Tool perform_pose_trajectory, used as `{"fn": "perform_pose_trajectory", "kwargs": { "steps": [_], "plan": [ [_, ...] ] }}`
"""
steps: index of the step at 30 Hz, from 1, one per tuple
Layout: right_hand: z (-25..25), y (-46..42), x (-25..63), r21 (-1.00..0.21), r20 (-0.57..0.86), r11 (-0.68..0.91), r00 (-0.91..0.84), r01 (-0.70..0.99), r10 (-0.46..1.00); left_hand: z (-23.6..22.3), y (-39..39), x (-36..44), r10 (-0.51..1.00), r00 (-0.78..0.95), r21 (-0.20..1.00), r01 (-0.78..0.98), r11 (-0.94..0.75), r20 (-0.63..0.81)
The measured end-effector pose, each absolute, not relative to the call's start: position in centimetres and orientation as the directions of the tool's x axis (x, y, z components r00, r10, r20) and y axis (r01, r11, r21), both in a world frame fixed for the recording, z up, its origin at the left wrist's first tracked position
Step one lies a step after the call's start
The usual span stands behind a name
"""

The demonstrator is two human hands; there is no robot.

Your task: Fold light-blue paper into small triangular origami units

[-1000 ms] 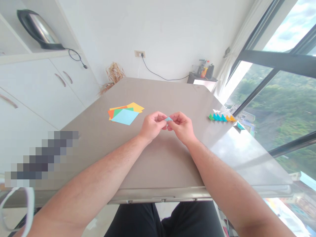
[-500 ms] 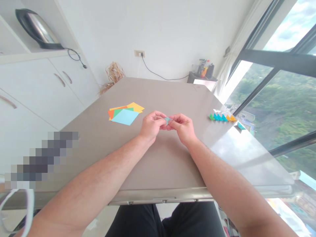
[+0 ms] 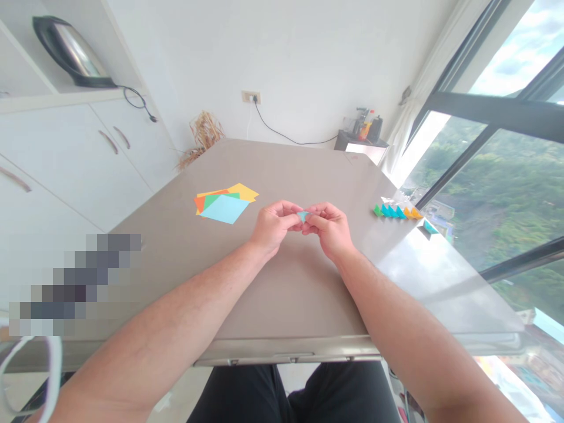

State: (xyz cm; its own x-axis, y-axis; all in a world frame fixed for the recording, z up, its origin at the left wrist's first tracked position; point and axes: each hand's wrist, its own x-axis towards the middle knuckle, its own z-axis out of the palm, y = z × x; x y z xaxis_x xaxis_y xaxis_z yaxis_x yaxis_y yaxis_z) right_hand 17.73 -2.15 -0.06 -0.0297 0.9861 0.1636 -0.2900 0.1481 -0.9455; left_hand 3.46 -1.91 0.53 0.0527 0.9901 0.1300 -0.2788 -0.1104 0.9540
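Observation:
A small piece of folded light-blue paper [image 3: 302,216] is pinched between my two hands above the middle of the table. My left hand [image 3: 275,226] grips its left side, thumb on top and fingers curled beneath. On its right side my right hand [image 3: 330,228] holds it the same way. Fingers cover most of the paper, so its full shape is hidden. Left of my hands lies a fanned stack of coloured paper sheets [image 3: 225,210], light blue on top, with green, orange and yellow showing beneath.
The grey-brown table [image 3: 282,294] spans the view. Near its right edge stands a row of small folded paper pieces [image 3: 394,211], green, blue and orange, with a folded blue-and-white piece [image 3: 428,227] beside it. A window [image 3: 484,176] is at right; white cabinets [image 3: 66,147] are at left.
My hands and the paper have shifted slightly to the right in view. Less of the paper shows between my fingers, and its visible outline looks different.

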Motion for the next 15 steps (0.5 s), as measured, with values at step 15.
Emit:
{"fn": "perform_pose_trajectory", "kwargs": {
  "steps": [15],
  "plan": [
    [-0.52, -1.91, 17.95, -0.970, 0.090, 0.075, -0.057, -0.233, 0.994, 0.48, -1.93, 3.32, 0.998, -0.020, 0.957, -0.287, 0.049, -0.058]
  ]
}}
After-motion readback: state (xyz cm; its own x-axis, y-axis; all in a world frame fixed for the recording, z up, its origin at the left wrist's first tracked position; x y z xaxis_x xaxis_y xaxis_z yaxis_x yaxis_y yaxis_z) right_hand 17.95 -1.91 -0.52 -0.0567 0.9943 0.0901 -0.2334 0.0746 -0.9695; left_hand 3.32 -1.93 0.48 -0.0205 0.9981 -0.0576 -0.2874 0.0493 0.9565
